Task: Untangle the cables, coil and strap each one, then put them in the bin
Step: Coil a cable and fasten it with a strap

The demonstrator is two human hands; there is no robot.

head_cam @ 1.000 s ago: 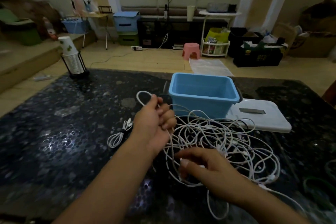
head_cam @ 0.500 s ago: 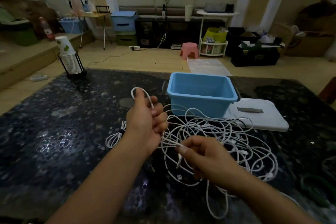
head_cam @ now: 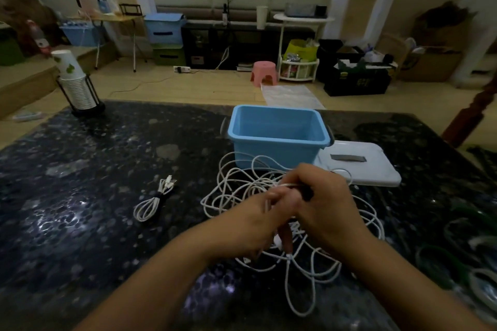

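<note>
Head view: I see the left hand (head_cam: pixel 252 219) and right hand (head_cam: pixel 321 203) meeting over the tangle of white cables (head_cam: pixel 293 226), both pinching one strand. Blue bin (head_cam: pixel 277 154) sits just behind the tangle. A strapped coil (head_cam: pixel 154 200) lies apart, left, on the dark table (head_cam: pixel 80 196).

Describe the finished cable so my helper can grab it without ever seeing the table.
Start at the blue bin on the dark table. Left of the white tangle lies a small coiled cable, alone. A dark strap cinches its middle, unlike the loose tangle.
</note>
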